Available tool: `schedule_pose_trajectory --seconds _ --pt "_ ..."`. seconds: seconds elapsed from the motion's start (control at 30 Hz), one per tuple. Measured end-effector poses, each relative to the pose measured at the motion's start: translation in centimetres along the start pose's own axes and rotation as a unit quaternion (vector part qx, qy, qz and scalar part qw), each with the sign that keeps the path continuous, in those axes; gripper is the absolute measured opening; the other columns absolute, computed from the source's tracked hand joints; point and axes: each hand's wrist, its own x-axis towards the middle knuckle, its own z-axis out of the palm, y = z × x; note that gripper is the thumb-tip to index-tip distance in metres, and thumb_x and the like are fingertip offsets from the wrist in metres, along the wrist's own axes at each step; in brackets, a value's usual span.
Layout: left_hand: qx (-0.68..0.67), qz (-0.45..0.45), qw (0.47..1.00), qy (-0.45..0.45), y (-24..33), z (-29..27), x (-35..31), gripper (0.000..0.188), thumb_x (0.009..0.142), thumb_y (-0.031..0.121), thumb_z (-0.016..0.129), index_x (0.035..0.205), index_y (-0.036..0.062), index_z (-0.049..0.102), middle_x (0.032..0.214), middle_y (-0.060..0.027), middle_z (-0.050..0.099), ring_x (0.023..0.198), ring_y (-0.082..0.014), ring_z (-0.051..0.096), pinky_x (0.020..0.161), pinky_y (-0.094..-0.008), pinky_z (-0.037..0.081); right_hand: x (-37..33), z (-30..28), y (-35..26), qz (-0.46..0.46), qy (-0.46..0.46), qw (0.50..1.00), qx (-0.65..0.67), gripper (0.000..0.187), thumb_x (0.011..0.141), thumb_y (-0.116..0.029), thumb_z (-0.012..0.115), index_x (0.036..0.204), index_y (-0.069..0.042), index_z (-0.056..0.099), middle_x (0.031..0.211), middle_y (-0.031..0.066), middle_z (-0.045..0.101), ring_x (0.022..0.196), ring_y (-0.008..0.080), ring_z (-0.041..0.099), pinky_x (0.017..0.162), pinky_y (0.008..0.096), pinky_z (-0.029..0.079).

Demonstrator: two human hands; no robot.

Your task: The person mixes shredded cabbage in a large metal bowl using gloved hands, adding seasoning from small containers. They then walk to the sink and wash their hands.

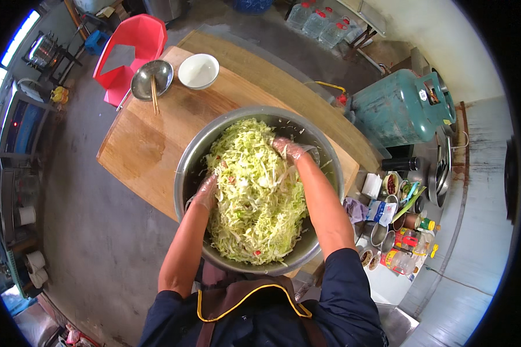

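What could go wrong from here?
Shredded cabbage is heaped high in the metal basin, so stirring by the left hand and right hand might spill some. The basin appears to overhang the near edge of the wooden board, so pressing there could tip it.

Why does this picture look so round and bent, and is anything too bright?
Head view: the fisheye lens leaves black corners and bends lines near the rim; head view: the window at upper left is glaring white; head view: the shredded cabbage in the metal bowl looks evenly lit and fairly sharp.
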Motion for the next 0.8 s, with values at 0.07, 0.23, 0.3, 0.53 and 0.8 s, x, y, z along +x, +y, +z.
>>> schedule_pose_trajectory --seconds 0.07,0.23,0.3,0.53,0.8 --pt "-0.006 -0.031 0.999 0.005 0.5 -0.4 0.9 0.047 0.092 0.035 0.062 0.131 0.0082 0.057 0.124 -0.0082 0.063 0.108 -0.0230 0.061 0.091 -0.0368 0.049 -1.4 1.3 -1.9 0.069 -0.033 0.994 0.075 0.045 0.101 -0.040 0.039 0.136 -0.016 0.052 0.129 0.0148 0.059 0.108 0.0251 0.059 0.099 0.0401 0.041" --pt "0.047 -0.063 0.996 -0.029 2.9 0.4 -0.9 0.052 0.091 0.035 0.064 0.133 0.0067 0.054 0.129 -0.0082 0.060 0.114 -0.0233 0.058 0.096 -0.0394 0.047 -5.7 1.4 -5.3 0.188 -0.035 0.900 0.392 0.042 0.098 -0.035 0.048 0.128 -0.008 0.059 0.120 0.0067 0.065 0.102 0.0203 0.060 0.089 0.0400 0.047" --pt "0.060 -0.039 0.997 -0.043 4.4 1.4 -3.5 0.053 0.090 0.035 0.064 0.134 0.0061 0.053 0.131 -0.0082 0.059 0.117 -0.0235 0.058 0.098 -0.0404 0.047 -7.3 1.1 -6.1 0.125 -0.054 0.923 0.360 0.042 0.098 -0.035 0.049 0.125 -0.005 0.060 0.117 0.0065 0.066 0.101 0.0194 0.061 0.087 0.0390 0.048" --pt "0.116 0.084 0.976 -0.162 6.9 2.7 -9.1 0.070 0.087 0.037 0.069 0.144 0.0071 0.041 0.140 -0.0079 0.051 0.125 -0.0227 0.052 0.106 -0.0385 0.042 -11.7 2.8 -1.1 0.108 -0.031 0.962 0.247 0.054 0.099 -0.051 0.046 0.124 -0.005 0.058 0.119 0.0082 0.062 0.099 0.0173 0.059 0.084 0.0320 0.048" --pt "0.000 0.114 0.883 -0.456 5.0 1.1 -3.2 0.047 0.095 0.009 0.058 0.139 0.0093 0.044 0.139 -0.0078 0.053 0.119 -0.0181 0.055 0.104 -0.0366 0.042 -23.8 4.2 -7.4 -0.170 0.200 0.964 0.031 0.046 0.089 -0.025 0.065 0.127 -0.002 0.054 0.122 0.0138 0.060 0.107 0.0266 0.059 0.092 0.0335 0.048"
